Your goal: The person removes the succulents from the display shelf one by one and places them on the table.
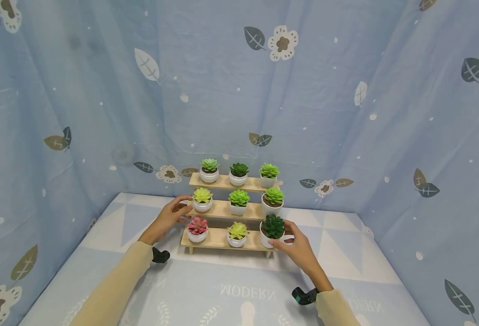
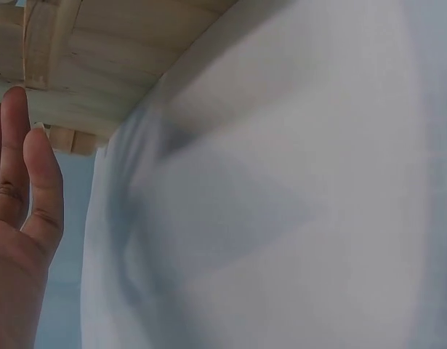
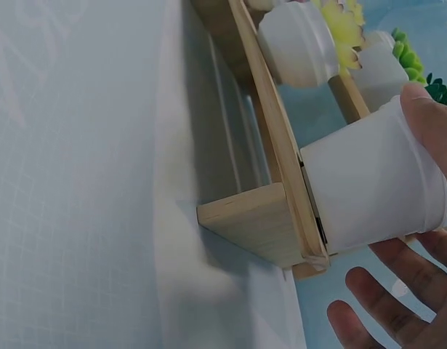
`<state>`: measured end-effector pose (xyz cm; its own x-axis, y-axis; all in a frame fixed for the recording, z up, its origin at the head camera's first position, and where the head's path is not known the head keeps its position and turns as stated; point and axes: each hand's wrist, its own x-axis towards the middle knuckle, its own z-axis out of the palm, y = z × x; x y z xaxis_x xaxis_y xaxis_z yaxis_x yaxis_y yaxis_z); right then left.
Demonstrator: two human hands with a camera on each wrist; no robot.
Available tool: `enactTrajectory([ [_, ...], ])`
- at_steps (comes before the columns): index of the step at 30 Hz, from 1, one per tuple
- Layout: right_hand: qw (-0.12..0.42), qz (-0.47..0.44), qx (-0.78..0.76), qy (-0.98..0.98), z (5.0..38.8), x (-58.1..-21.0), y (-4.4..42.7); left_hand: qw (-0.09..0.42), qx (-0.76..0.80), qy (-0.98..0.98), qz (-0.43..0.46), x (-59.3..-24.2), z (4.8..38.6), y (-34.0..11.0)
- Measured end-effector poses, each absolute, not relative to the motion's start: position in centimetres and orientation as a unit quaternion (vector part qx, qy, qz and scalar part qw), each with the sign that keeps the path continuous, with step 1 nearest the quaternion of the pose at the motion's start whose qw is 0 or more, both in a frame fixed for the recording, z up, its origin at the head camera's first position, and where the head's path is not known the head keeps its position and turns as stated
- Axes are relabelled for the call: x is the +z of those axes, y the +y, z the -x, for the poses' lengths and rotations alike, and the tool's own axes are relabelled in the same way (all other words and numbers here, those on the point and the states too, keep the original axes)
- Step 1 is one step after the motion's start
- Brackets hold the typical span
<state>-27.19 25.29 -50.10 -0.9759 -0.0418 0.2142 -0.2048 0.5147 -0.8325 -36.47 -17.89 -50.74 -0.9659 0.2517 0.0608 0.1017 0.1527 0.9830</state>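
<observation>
A three-tier wooden stand [image 1: 219, 234] holds rows of small potted succulents. At the right end of its bottom tier, my right hand [image 1: 298, 246] grips a dark green succulent in a white pot [image 1: 266, 239], thumb on one side and fingers on the other. The right wrist view shows this white pot [image 3: 376, 182] standing on the tier, or very close above it. My left hand [image 1: 170, 218] is at the stand's left end, beside the yellow-green succulent [image 1: 202, 199] of the middle tier. Its fingers look loosely bent; whether they touch the wood I cannot tell.
On the bottom tier are also a red succulent [image 1: 197, 226] and a yellow one [image 1: 237, 233]. Several green succulents fill the tiers above. A patterned cloth [image 1: 239, 276] covers the table, and a blue curtain [image 1: 215, 90] hangs close behind the stand.
</observation>
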Motion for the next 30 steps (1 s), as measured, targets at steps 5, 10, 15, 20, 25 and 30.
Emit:
enactTrajectory([
  [5, 0.078, -0.069, 0.485, -0.869, 27.2, -50.0, 24.9, 0.054, 0.638, 0.759, -0.118, -51.1, 36.5, -18.1],
  [10, 0.073, -0.063, 0.476, -0.874, 27.2, -49.9, 24.6, 0.064, 0.642, 0.755, -0.116, -50.4, 36.0, -18.3],
  [15, 0.070, -0.065, 0.471, -0.877, 27.3, -49.8, 24.3, 0.071, 0.641, 0.755, -0.117, -48.6, 34.5, -18.2],
  [20, 0.059, -0.058, 0.487, -0.870, 27.2, -49.6, 24.3, 0.072, 0.642, 0.755, -0.115, -49.1, 34.9, -18.4],
  [25, 0.037, -0.043, 0.516, -0.855, 27.0, -49.5, 24.7, 0.067, 0.642, 0.754, -0.123, -50.6, 36.3, -18.4],
  [30, 0.022, -0.041, 0.534, -0.845, 26.7, -49.3, 25.2, 0.057, 0.631, 0.764, -0.126, -50.9, 36.7, -18.1],
])
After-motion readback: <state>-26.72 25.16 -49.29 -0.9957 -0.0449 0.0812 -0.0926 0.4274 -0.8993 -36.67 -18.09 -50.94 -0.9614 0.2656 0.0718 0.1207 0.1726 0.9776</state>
